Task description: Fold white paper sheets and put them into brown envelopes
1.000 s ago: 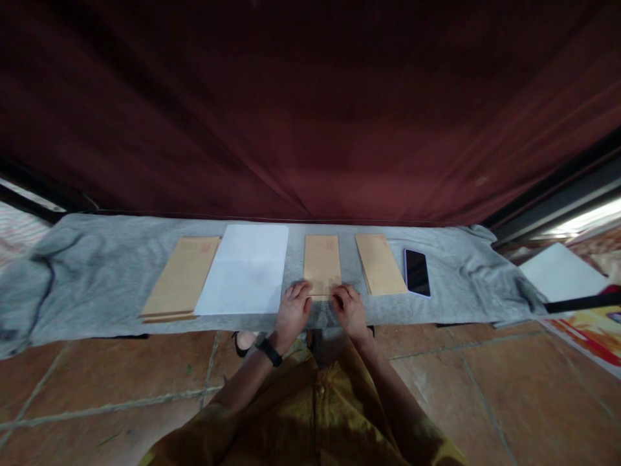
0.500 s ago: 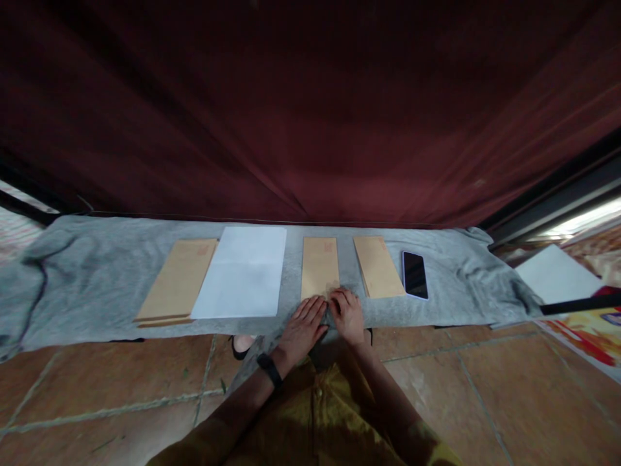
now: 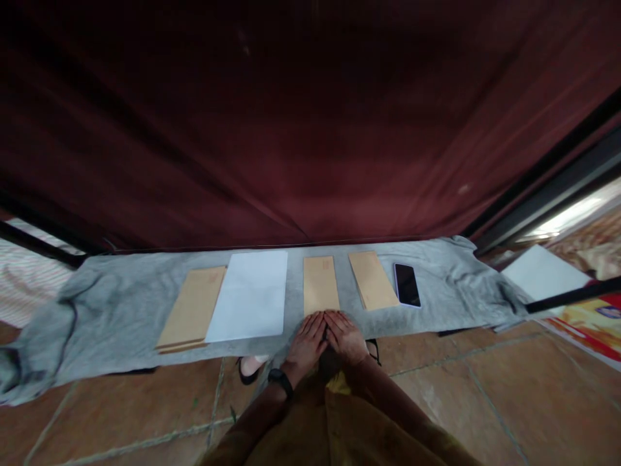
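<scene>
A brown envelope point(image 3: 320, 283) lies lengthwise in the middle of a grey cloth point(image 3: 121, 304) spread on the floor. My left hand point(image 3: 307, 341) and my right hand point(image 3: 345, 336) rest side by side just below the envelope's near edge, fingers stretched flat and pointing forward, holding nothing. The left wrist wears a black band. A white sheet of paper point(image 3: 249, 294) lies left of the envelope, with a stack of brown envelopes point(image 3: 193, 308) further left. Right of the middle envelope lies another brown envelope point(image 3: 372, 279), then a dark phone point(image 3: 406, 285).
A dark red curtain point(image 3: 291, 129) hangs behind the cloth. The floor is brown tile point(image 3: 485, 395). At the right lie a white sheet point(image 3: 546, 272), a black bar point(image 3: 572, 294) and a colourful printed sheet point(image 3: 592, 323). A sandalled foot point(image 3: 250, 367) shows under the cloth's near edge.
My hands drew back from the middle envelope's near edge and flattened, coming together below it. The view tilted up, so the cloth sits lower in the picture.
</scene>
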`<move>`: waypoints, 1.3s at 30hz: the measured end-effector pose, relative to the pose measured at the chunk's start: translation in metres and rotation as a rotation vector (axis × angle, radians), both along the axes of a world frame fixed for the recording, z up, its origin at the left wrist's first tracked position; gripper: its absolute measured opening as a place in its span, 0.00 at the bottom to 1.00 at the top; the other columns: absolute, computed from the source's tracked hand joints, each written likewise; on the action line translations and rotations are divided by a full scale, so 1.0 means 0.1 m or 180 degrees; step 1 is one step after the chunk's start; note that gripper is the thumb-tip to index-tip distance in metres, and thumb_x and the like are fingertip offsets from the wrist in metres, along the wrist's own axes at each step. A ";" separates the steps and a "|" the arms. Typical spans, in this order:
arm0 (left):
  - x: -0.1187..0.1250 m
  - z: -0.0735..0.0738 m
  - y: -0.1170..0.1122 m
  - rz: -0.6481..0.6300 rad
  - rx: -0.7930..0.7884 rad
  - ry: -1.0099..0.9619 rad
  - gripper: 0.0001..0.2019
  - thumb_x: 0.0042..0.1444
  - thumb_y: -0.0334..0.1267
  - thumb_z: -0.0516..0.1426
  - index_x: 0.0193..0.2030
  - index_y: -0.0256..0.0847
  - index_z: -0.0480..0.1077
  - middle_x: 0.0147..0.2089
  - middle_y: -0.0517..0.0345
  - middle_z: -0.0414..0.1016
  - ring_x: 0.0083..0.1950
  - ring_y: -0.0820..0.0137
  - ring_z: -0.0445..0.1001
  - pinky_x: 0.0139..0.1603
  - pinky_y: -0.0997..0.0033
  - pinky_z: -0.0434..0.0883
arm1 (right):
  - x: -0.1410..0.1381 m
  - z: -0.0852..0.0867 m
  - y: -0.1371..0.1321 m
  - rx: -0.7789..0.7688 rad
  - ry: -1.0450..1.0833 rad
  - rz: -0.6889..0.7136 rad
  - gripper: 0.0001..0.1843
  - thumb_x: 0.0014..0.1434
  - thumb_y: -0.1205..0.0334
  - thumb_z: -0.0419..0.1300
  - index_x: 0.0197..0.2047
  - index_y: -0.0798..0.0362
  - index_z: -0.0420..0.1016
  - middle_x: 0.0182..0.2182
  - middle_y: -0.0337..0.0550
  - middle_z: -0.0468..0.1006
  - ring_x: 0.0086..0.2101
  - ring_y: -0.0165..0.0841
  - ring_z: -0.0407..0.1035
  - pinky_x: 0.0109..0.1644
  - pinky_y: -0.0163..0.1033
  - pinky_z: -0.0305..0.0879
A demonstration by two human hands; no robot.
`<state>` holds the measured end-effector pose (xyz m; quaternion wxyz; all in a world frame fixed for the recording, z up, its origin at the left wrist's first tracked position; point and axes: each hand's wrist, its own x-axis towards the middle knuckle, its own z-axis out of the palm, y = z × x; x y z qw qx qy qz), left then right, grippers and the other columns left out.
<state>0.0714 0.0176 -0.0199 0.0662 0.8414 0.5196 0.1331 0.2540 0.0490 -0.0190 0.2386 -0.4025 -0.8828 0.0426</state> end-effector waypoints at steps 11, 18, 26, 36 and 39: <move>-0.06 -0.01 -0.04 0.0013 0.0331 0.0223 0.28 0.67 0.39 0.49 0.73 0.36 0.53 0.73 0.43 0.60 0.74 0.60 0.58 0.70 0.52 0.64 | 0.01 -0.03 -0.06 0.0369 -0.0089 -0.0251 0.25 0.68 0.66 0.50 0.68 0.56 0.65 0.63 0.50 0.72 0.62 0.35 0.65 0.69 0.48 0.59; -0.18 0.01 -0.15 0.0262 0.0533 0.0401 0.27 0.68 0.42 0.49 0.72 0.35 0.57 0.71 0.42 0.63 0.72 0.59 0.62 0.67 0.54 0.68 | 0.09 0.00 -0.15 0.0356 0.0022 -0.0514 0.25 0.70 0.67 0.49 0.68 0.56 0.64 0.63 0.50 0.72 0.62 0.37 0.65 0.69 0.49 0.57; -0.28 0.08 -0.20 0.0404 0.0575 0.0493 0.26 0.69 0.45 0.48 0.70 0.36 0.60 0.70 0.44 0.65 0.70 0.59 0.64 0.67 0.52 0.67 | 0.16 0.07 -0.20 0.0101 0.0083 -0.0602 0.27 0.70 0.68 0.47 0.70 0.57 0.61 0.63 0.52 0.71 0.64 0.38 0.63 0.70 0.51 0.56; -0.23 0.01 -0.18 0.0470 0.0474 0.0736 0.28 0.62 0.38 0.53 0.69 0.40 0.63 0.70 0.47 0.66 0.71 0.55 0.63 0.70 0.48 0.61 | -0.28 0.12 -0.25 -0.0034 -0.0014 -0.0273 0.27 0.69 0.63 0.50 0.69 0.56 0.62 0.65 0.50 0.69 0.66 0.38 0.60 0.69 0.51 0.60; -0.22 -0.04 -0.18 0.0532 0.0539 0.0746 0.30 0.61 0.38 0.53 0.70 0.39 0.60 0.69 0.47 0.66 0.72 0.56 0.62 0.71 0.48 0.58 | -0.35 0.07 -0.26 -0.0055 0.0013 -0.0408 0.27 0.69 0.63 0.51 0.69 0.57 0.62 0.64 0.51 0.70 0.65 0.38 0.61 0.69 0.50 0.60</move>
